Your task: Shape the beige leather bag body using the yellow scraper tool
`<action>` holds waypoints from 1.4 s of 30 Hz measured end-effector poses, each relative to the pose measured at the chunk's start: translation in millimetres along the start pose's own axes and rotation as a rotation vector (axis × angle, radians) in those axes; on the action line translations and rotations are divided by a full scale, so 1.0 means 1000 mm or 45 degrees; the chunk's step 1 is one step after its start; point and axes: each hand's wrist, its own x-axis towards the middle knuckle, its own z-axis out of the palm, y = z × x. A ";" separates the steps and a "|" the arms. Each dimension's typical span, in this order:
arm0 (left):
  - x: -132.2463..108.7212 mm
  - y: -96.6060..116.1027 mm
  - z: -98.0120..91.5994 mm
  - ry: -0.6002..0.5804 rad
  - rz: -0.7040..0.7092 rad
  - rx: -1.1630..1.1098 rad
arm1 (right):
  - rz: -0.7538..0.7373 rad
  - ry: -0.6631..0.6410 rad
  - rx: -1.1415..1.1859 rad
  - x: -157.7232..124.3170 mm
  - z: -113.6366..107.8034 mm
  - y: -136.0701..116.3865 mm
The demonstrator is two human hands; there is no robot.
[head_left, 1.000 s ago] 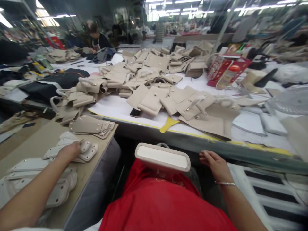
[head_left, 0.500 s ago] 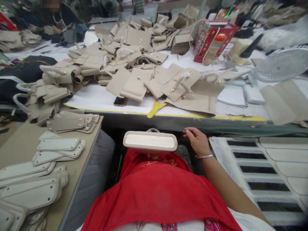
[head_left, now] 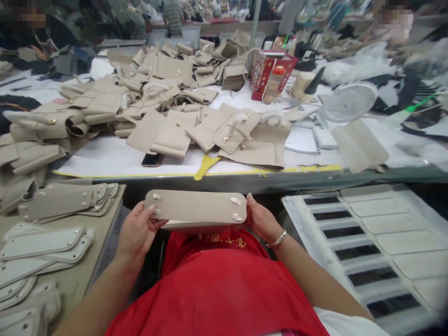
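Observation:
A long beige base panel (head_left: 194, 204) with rounded ends is held level above my lap. White tabs stand out near its corners. My left hand (head_left: 136, 228) is closed on its left end, thumb on the upper face. At the right end, my right hand (head_left: 262, 218) grips the edge with the thumb up; its other fingers are partly hidden. Just below the panel shows a pale strip of the bag (head_left: 199, 225) on my lap, mostly covered by it.
Panels with studs (head_left: 45, 245) lie stacked on the board at left. Beige bag pieces (head_left: 171, 133) crowd the table, with a yellow tool (head_left: 206, 165) and a phone (head_left: 151, 160) at its front edge. A rack with pale panels (head_left: 388, 228) stands at right. Other people are in the background.
My left hand has come into view with the base panel, now over the bag's pale base. My right hand has moved left onto the panel's end. The view has shifted right.

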 end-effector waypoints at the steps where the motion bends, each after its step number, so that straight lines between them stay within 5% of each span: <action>1: 0.001 -0.012 0.009 -0.052 -0.050 -0.033 | 0.003 0.010 -0.003 -0.002 -0.003 0.003; 5: 0.005 -0.038 0.016 -0.106 -0.175 -0.099 | -0.081 0.075 -0.228 -0.004 -0.013 0.011; 13: 0.012 -0.042 -0.009 -0.041 -0.272 0.052 | -0.079 0.166 -0.847 0.017 -0.027 0.018; 20: 0.024 -0.055 -0.032 0.024 -0.261 0.369 | -0.053 0.083 -0.937 0.024 -0.032 0.010; 34: 0.036 -0.056 -0.036 -0.073 -0.306 0.538 | 0.015 0.153 -0.919 0.029 -0.037 0.012; 36: 0.036 -0.051 -0.037 -0.077 -0.179 0.820 | 0.005 0.158 -0.948 0.029 -0.038 0.013; 39: 0.031 -0.040 -0.019 -0.046 0.331 1.341 | 0.001 0.151 -0.943 0.030 -0.038 0.014; 42: 0.017 -0.034 0.027 -0.358 0.849 1.512 | -0.006 0.150 -0.942 0.030 -0.038 0.015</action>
